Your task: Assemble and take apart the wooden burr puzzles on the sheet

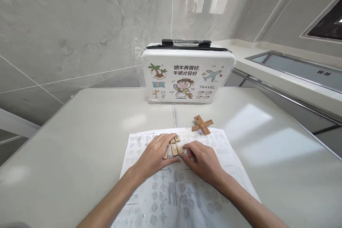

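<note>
Several notched wooden puzzle pieces (174,150) sit together between my two hands, above the printed instruction sheet (145,192). One of them bears the number 3. My left hand (155,151) is curled round the left side of the pieces, its thumb along the near side. At the right side, my right hand (201,158) pinches a piece between thumb and index finger. Beyond my right hand, a cross-shaped group of wooden pieces (203,125), one marked 2, lies at the sheet's far edge. My left palm hides part of the pieces.
A white case (171,58) with cartoon prints and a black handle, wrapped in clear plastic, stands upright at the back of the white table (80,142). Behind it rises a grey tiled wall (88,25). A counter with a glass-topped panel (296,69) is on the right.
</note>
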